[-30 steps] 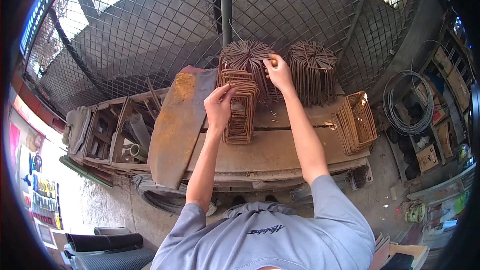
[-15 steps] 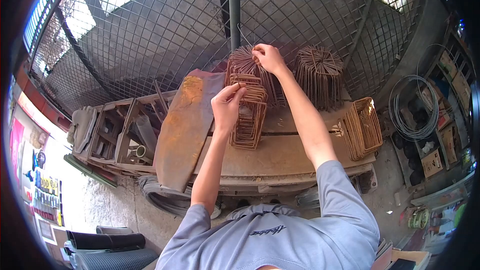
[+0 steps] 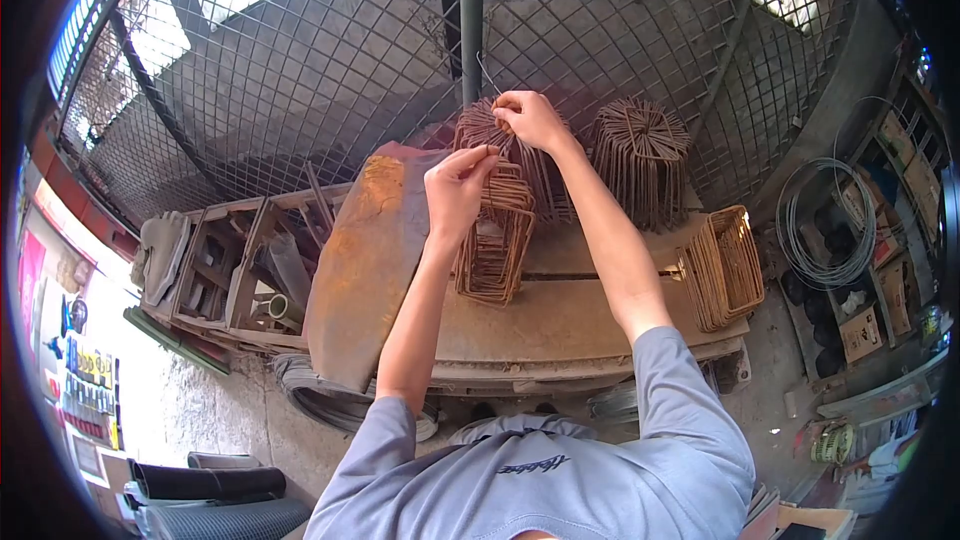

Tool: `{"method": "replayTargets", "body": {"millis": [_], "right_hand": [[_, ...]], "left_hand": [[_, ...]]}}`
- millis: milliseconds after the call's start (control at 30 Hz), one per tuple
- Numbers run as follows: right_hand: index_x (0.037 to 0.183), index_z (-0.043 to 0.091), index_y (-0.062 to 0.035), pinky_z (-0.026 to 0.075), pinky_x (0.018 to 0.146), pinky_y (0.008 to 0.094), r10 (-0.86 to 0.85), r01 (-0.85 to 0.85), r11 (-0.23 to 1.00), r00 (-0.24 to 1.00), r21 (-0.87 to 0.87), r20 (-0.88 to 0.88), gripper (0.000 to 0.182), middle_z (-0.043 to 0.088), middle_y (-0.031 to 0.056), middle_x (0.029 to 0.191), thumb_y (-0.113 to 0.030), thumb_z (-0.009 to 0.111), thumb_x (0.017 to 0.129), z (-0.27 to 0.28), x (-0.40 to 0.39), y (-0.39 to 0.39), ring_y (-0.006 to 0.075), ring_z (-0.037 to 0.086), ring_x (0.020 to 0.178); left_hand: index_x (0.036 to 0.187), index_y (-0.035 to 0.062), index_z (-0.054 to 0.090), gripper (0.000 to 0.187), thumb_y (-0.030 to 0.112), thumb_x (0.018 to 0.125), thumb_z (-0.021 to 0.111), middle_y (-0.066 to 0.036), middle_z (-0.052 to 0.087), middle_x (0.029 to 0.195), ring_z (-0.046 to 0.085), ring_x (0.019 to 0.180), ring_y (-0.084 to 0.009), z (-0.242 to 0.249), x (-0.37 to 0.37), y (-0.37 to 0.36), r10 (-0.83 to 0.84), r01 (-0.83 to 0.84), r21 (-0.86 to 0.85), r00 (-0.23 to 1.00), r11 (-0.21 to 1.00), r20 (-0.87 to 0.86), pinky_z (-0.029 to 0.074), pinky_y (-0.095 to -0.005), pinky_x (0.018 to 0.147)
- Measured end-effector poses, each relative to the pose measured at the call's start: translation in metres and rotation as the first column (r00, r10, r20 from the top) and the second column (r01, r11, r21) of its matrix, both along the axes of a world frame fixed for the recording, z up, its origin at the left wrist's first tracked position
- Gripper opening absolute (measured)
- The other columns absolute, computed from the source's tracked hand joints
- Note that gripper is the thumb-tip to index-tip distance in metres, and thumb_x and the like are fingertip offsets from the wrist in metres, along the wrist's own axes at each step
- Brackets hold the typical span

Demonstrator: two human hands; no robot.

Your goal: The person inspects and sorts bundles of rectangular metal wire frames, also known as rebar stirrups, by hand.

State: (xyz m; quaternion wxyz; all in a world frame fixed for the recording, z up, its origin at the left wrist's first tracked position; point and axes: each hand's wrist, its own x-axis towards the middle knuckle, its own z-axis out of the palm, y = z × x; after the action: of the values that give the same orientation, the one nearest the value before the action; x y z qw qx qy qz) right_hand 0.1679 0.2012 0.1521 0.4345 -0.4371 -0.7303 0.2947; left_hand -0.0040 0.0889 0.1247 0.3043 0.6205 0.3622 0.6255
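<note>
My right hand (image 3: 527, 120) is closed around a small brownish grip, with a thin wire hook (image 3: 483, 68) rising above it. My left hand (image 3: 457, 187) is pinched at the upper edge of a stack of rusty rectangular wire frames (image 3: 492, 275); what lies between its fingertips is too small to make out. Behind both hands stands a bundle of dark rusty bent rods (image 3: 477, 124), partly covered by my right hand. A similar bundle (image 3: 642, 145) stands to the right.
Another stack of rusty frames (image 3: 727, 270) is at the right end of the wooden table (image 3: 560, 325). A stained sheet (image 3: 363, 270) lies on the left. Behind is a wire mesh fence (image 3: 330, 70); a wire coil (image 3: 828, 225) hangs at the right.
My left hand has moved up, closer to my right hand. My right hand has shifted slightly left. The view has shifted a little.
</note>
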Motion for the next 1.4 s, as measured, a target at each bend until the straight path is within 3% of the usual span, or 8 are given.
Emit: {"method": "replayTargets", "body": {"millis": [200,367,500,667,867,1133,1267,1400], "right_hand": [[0.111,0.067,0.0044,0.056,0.069,0.0293,-0.099,0.097,0.995,0.994,-0.028,-0.05,0.021,0.073,0.0099,0.085,-0.007,0.063,0.094,-0.02,0.009,0.011,0.0151,0.069,0.074],[0.129,0.059,0.001,0.056,0.08,0.0334,-0.201,0.196,0.979,0.971,0.046,0.128,0.041,0.073,0.0129,0.099,-0.014,0.068,0.092,-0.031,0.016,-0.002,0.0198,0.07,0.089],[0.125,0.062,0.0003,0.055,0.085,0.0375,-0.155,0.154,0.988,0.986,0.01,0.062,0.041,0.073,0.0158,0.104,-0.017,0.07,0.09,-0.029,0.011,-0.032,0.0257,0.071,0.095],[0.126,0.062,0.0001,0.055,0.082,0.0334,-0.066,0.069,0.995,0.997,0.069,-0.051,0.04,0.072,0.0139,0.106,-0.018,0.07,0.091,-0.043,0.016,-0.089,0.0196,0.07,0.092],[0.114,0.058,0.0003,0.054,0.07,0.0328,-0.324,0.316,0.938,0.945,-0.14,-0.037,0.036,0.064,0.0089,0.087,-0.016,0.076,0.088,-0.089,0.001,-0.194,0.0179,0.064,0.075],[0.117,0.061,0.0013,0.055,0.066,0.0284,-0.385,0.402,0.915,0.899,0.041,-0.21,0.029,0.069,0.01,0.091,-0.004,0.072,0.09,-0.11,-0.013,-0.188,0.0136,0.067,0.076],[0.114,0.067,-0.0019,0.056,0.066,0.0327,-0.357,0.378,0.922,0.914,0.083,-0.195,0.028,0.07,0.0131,0.094,-0.006,0.074,0.087,-0.109,-0.014,-0.184,0.0223,0.068,0.074],[0.116,0.066,-0.0014,0.057,0.067,0.0292,-0.406,0.417,0.907,0.903,0.057,-0.136,0.029,0.071,0.0103,0.086,-0.006,0.074,0.089,-0.111,-0.013,-0.189,0.0147,0.069,0.076]], "left_hand": [[0.108,-0.0039,0.074,0.017,0.001,0.093,0.069,-0.005,0.073,0.096,0.068,0.08,-0.009,0.003,-0.006,0.003,-0.049,0.047,-0.025,0.996,0.999,-0.069,0.055,-0.0225,0.068],[0.115,-0.004,0.07,0.021,0.004,0.096,0.065,-0.006,0.073,0.096,0.068,0.082,-0.0093,0.0,-0.02,-0.003,-0.175,0.157,-0.171,0.98,0.973,-0.095,0.056,-0.0241,0.074],[0.119,-0.0026,0.067,0.022,0.008,0.1,0.06,-0.005,0.072,0.093,0.067,0.082,-0.0095,-0.002,-0.024,-0.01,-0.208,0.186,-0.184,0.972,0.965,-0.109,0.055,-0.0253,0.075],[0.123,-0.0024,0.065,0.026,0.011,0.104,0.053,-0.006,0.072,0.095,0.067,0.087,-0.0115,-0.003,-0.031,-0.022,-0.244,0.2,-0.246,0.956,0.948,-0.163,0.055,-0.0275,0.079],[0.122,-0.0028,0.065,0.026,0.012,0.105,0.051,-0.007,0.071,0.094,0.066,0.086,-0.0112,-0.007,-0.033,-0.032,-0.227,0.184,-0.209,0.952,0.961,-0.206,0.054,-0.0278,0.08],[0.116,-0.0042,0.065,0.021,0.009,0.104,0.053,-0.006,0.069,0.085,0.065,0.083,-0.0105,-0.007,-0.027,-0.045,-0.25,0.218,-0.162,0.945,0.962,-0.212,0.053,-0.0273,0.077],[0.117,-0.0028,0.066,0.023,0.01,0.105,0.052,-0.005,0.069,0.087,0.065,0.084,-0.0101,-0.023,-0.025,-0.047,-0.273,0.235,-0.201,0.943,0.951,-0.19,0.053,-0.0274,0.079],[0.116,-0.0032,0.066,0.021,0.01,0.102,0.055,-0.012,0.07,0.083,0.069,0.081,-0.0158,-0.027,-0.027,-0.053,-0.231,0.192,-0.146,0.914,0.971,-0.333,0.054,-0.0304,0.076]]}}
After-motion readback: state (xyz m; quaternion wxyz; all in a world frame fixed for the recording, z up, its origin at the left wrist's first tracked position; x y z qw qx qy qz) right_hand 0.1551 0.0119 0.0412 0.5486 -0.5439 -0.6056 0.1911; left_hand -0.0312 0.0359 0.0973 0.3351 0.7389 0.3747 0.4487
